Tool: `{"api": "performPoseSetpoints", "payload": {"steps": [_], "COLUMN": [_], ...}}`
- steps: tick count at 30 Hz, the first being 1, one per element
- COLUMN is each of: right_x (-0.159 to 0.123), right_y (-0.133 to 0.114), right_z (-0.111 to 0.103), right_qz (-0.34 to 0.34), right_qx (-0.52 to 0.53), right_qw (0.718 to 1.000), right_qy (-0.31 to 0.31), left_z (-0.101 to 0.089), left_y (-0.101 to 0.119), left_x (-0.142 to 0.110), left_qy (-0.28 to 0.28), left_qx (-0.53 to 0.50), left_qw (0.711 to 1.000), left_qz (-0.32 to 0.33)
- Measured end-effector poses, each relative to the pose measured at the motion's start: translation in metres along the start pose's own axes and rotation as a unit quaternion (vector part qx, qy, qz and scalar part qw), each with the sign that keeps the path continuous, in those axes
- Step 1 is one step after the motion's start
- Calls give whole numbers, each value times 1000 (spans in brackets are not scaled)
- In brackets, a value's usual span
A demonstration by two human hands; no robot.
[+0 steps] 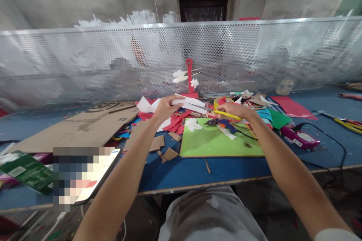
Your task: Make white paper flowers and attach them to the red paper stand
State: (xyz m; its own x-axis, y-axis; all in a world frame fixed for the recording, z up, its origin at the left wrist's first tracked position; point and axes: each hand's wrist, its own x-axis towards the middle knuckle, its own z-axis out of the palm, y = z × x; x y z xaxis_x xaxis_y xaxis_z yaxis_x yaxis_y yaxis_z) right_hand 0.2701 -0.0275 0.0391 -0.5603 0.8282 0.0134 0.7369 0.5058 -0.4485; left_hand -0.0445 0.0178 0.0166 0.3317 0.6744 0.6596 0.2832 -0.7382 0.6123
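Note:
My left hand (166,107) pinches a white paper strip (190,102) held up over the pile of scraps. In my right hand (234,110) is a pair of scissors with yellow handles (228,115); their metal blades point left and lie along the paper. I cannot tell whether the blades are closed. Just under my right hand, a blue glue gun (226,125) rests on a lime-green board (209,147). A crumpled white piece (193,124) sits on that board's left part. Red paper scraps (177,122) lie below my left hand.
Behind the scraps stands a red curved piece (190,77) with white flower-like parts. Flat cardboard (96,120) covers the left, near a tablet (98,177) and a green box (26,173). A purple power strip (300,137) with cables lies right. A perforated metal screen (240,56) borders the table.

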Motion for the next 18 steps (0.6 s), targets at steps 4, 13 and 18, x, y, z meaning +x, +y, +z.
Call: {"api": "performPoseSetpoints", "payload": {"steps": [4, 13, 18], "right_x": [2, 0, 4], "right_y": [7, -7, -3], "right_z": [1, 5, 9], "right_qz": [-17, -18, -24], "right_qx": [-2, -38, -48], "right_qw": [1000, 999, 998], "right_qy": [-16, -19, -18], "left_z": [0, 9, 15], "left_y": [-4, -9, -5], "left_x": [0, -2, -3], "left_qy": [-15, -52, -54], "left_qx": [-6, 5, 10], "left_qw": [1000, 998, 998], "left_qz": [-23, -34, -27]}}
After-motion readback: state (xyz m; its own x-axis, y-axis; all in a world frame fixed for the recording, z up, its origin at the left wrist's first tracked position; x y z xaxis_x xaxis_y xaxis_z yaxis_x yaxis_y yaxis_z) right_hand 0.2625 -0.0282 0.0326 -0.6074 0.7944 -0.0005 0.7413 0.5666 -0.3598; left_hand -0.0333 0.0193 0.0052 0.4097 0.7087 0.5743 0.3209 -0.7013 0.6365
